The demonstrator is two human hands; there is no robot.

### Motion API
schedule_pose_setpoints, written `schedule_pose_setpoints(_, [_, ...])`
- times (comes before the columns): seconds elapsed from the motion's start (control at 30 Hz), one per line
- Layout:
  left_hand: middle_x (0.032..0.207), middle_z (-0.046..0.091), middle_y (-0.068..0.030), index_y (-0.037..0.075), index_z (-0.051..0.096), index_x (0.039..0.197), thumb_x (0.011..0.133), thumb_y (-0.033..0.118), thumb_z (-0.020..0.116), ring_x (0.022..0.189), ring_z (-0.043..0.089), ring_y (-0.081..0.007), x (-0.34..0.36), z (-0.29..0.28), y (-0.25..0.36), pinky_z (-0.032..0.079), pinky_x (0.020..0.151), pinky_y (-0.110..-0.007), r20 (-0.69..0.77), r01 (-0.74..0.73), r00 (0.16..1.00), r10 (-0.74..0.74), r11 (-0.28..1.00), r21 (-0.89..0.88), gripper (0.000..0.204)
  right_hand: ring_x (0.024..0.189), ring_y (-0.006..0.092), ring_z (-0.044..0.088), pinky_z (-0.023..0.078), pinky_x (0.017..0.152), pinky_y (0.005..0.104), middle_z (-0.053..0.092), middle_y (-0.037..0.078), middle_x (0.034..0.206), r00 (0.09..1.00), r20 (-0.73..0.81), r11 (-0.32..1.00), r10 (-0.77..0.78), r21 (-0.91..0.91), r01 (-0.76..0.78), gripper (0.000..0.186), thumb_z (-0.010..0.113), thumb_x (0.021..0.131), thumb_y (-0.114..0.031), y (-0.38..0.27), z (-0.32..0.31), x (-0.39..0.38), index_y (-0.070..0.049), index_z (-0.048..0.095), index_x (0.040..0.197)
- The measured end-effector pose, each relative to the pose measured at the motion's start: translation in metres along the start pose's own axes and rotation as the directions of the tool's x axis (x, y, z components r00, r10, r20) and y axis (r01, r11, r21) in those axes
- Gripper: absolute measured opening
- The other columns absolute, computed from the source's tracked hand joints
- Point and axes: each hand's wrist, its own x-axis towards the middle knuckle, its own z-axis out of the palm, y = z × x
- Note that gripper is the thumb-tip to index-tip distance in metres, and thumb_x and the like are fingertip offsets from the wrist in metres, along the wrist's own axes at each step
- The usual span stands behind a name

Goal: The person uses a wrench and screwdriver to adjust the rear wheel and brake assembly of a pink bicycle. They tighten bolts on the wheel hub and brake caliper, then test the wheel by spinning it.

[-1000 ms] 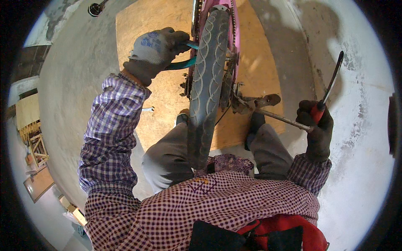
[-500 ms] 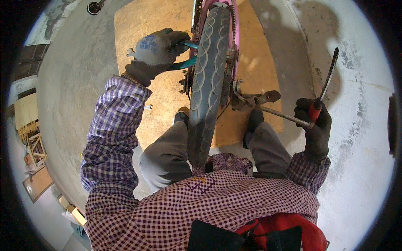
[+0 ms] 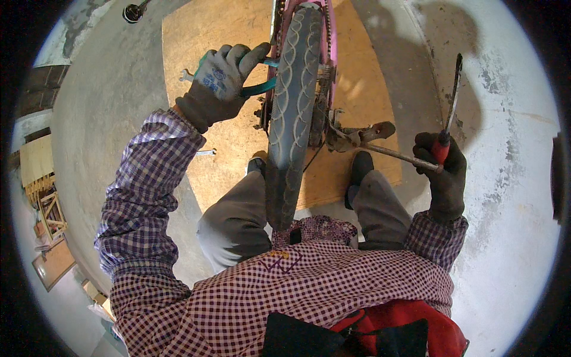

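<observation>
My gloved left hand (image 3: 223, 82) is at the left side of a bicycle wheel's black tyre (image 3: 290, 125). It holds a pliers-like tool with two teal handles (image 3: 259, 88); its working end is hidden behind the tyre. The fingers are loosely bent, and a bit of teal shows past the knuckles. My gloved right hand (image 3: 443, 175) is closed around a screwdriver (image 3: 441, 146) with a red handle, its shaft pointing up and away. The end of a long metal rod (image 3: 401, 156) lies against the same hand. The rod runs from beside the pedal (image 3: 379, 131).
Pink frame tubes (image 3: 333, 35) and a chain flank the wheel, which stands between my legs. A wooden board (image 3: 232, 160) lies on the concrete floor beneath, with wrenches (image 3: 206, 153) on it. A dark round object (image 3: 133, 13) sits at the far left.
My left hand has shifted slightly left and its fingers have loosened from a tight fist. My right hand has moved slightly left and up with the screwdriver. The wheel has shifted a little left.
</observation>
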Motion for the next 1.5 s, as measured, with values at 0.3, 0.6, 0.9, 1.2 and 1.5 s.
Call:
schedule_pose_setpoints(0.3, [0.116,0.062,-0.0119,0.018,0.048,0.149,0.077,0.013,0.081,0.101,0.063,-0.0309,-0.156,0.075,-0.133,0.051,0.077,-0.047,0.079,0.151,0.982,-0.172,0.964,0.219,0.08,0.08,0.0131,0.065,0.051,0.067,0.0267,0.071,0.009,0.1,0.999,-0.026,0.998,0.046,-0.044,-0.047,0.038,0.076,0.088,-0.019,0.076,0.216,0.027,0.002,0.068,0.12])
schedule_pose_setpoints(0.6, [0.117,0.064,-0.011,0.026,0.053,0.139,0.075,0.012,0.082,0.106,0.065,-0.0344,-0.063,0.062,-0.036,0.052,0.079,-0.052,0.055,0.306,0.944,-0.325,0.927,0.217,0.072,0.089,0.0137,0.069,0.056,0.074,0.0261,0.072,0.009,0.109,0.999,0.0,0.997,0.047,0.056,-0.047,0.047,0.08,0.084,-0.015,0.042,0.076,0.019,0.001,0.065,0.125])
schedule_pose_setpoints(0.9, [0.112,0.065,-0.0129,0.022,0.056,0.134,0.079,0.023,0.082,0.102,0.065,-0.0358,-0.074,0.093,-0.036,0.053,0.077,-0.054,0.115,0.305,0.941,-0.32,0.944,0.128,0.061,0.077,0.0087,0.061,0.048,0.064,0.0239,0.07,0.001,0.1,0.958,-0.098,0.911,0.269,-0.296,-0.286,0.044,0.08,0.089,-0.022,0.094,0.048,0.051,-0.004,0.068,0.127])
schedule_pose_setpoints(1.2, [0.107,0.065,-0.0128,0.012,0.065,0.122,0.08,0.028,0.077,0.1,0.065,-0.0336,-0.088,0.083,-0.018,0.054,0.078,-0.048,0.113,0.433,0.894,-0.433,0.901,0.025,0.047,0.07,0.0039,0.055,0.045,0.057,0.022,0.067,-0.003,0.093,0.953,0.149,0.907,0.264,-0.374,-0.192,0.045,0.072,0.098,-0.033,0.079,0.026,0.062,-0.008,0.065,0.135])
schedule_pose_setpoints(1.5, [0.102,0.067,-0.0107,0.008,0.068,0.108,0.08,0.031,0.078,0.094,0.066,-0.031,-0.125,0.103,-0.024,0.054,0.078,-0.041,0.041,0.355,0.935,-0.353,0.927,-0.122,0.037,0.069,0.0045,0.055,0.043,0.055,0.0215,0.068,-0.003,0.088,0.94,0.193,0.891,0.282,-0.415,-0.183,0.045,0.071,0.099,-0.038,0.096,0.05,0.056,-0.011,0.069,0.134])
